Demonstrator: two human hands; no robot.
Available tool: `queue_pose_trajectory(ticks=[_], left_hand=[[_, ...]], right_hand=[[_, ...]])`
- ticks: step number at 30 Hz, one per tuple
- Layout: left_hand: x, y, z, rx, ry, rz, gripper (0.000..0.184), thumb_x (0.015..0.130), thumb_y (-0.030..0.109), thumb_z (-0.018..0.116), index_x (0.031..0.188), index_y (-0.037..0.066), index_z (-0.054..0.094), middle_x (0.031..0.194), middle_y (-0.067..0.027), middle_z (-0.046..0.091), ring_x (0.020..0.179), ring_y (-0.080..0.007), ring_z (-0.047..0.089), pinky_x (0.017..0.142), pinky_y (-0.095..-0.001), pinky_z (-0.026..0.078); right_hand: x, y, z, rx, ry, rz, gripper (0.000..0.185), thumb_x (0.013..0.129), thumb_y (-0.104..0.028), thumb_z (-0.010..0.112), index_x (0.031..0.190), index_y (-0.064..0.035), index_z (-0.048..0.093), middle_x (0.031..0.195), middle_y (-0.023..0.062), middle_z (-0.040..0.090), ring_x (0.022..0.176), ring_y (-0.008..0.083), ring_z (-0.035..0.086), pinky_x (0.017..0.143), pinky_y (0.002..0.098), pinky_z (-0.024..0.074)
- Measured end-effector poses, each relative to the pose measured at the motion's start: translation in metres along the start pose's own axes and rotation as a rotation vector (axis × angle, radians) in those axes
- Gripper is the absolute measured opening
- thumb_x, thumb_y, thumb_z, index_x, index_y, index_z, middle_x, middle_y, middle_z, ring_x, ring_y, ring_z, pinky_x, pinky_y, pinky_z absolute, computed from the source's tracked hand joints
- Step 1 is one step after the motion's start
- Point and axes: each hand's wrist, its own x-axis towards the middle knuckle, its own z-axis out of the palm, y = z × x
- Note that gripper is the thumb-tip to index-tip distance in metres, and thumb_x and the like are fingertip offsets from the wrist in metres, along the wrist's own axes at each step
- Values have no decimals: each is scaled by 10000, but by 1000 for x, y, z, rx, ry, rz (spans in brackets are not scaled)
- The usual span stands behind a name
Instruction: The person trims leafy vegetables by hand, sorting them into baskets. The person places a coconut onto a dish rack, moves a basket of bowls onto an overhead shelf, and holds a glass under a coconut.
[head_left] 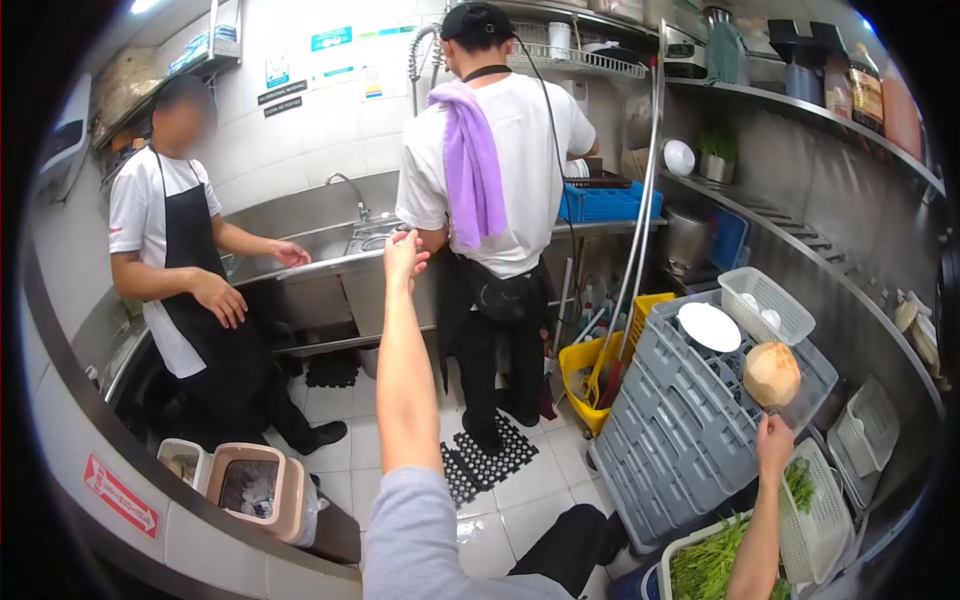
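My left hand (405,258) is stretched far forward in mid-air, its fingers partly curled, close to the elbow of a co-worker in a white shirt (535,130) who faces the sink. What it holds, if anything, is too small to make out. At the right, my right hand (773,440) is closed just below a peeled coconut (771,374). Its fingers hide whatever is between them. The coconut rests on stacked grey racks (670,430), beside a white plate (709,328) and a white basket (768,306).
Another person in a black apron (190,230) stands at the left by the steel sink (300,262). Bins (248,490) are at the lower left. A yellow mop bucket (583,385) stands beside the racks. Leafy greens (710,565) fill a container at the lower right.
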Motion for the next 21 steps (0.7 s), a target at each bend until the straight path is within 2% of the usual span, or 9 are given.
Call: queue_pose_trajectory(ticks=[2,6,10,11,16,18,21], left_hand=[[-5,4,-5,23,-1,-8,523,929,332,644,1345,91,438,1094,-59,657,767,-149,661,616,-272,503],[-6,5,-16,-12,-12,-6,494,922,322,649,1323,100,466,1098,-53,650,764,-145,659,599,-268,502],[-8,6,-21,-27,10,-28,466,929,326,635,1309,104,481,1078,-38,639,771,-139,651,616,-267,500],[-3,2,-22,-54,5,-21,497,907,289,653,1321,101,452,971,-26,663,675,-139,658,532,-255,493],[-6,5,-18,-57,-11,-25,493,910,292,654,1323,115,452,971,-22,661,680,-138,657,543,-256,492],[-7,7,-16,-22,-26,-27,448,946,316,613,1313,103,469,1105,-46,639,787,-147,654,626,-277,508],[-8,10,-12,-3,-36,-20,454,954,324,606,1327,105,468,1121,-42,645,799,-146,659,626,-271,509]], right_hand=[[-4,3,2,-77,44,-91,306,908,-269,626,706,-41,597,625,145,593,615,363,600,557,465,435],[-5,8,5,-58,20,-59,308,910,-285,631,706,-56,596,640,137,603,626,366,603,563,471,440],[-7,12,5,-43,50,-116,292,910,-276,635,720,-57,600,651,132,618,633,355,616,566,455,454],[-7,8,1,-44,22,-111,281,905,-268,640,726,-55,602,661,133,624,636,355,617,567,449,458],[-10,1,-3,-32,53,-103,265,902,-249,640,727,-54,607,675,142,620,633,355,614,570,450,458],[-11,-1,-4,-7,40,-96,270,905,-242,637,722,-48,599,674,145,613,631,358,611,570,452,456],[-11,1,-2,-7,54,-110,271,905,-235,639,718,-43,595,676,149,611,632,363,606,567,455,452]])
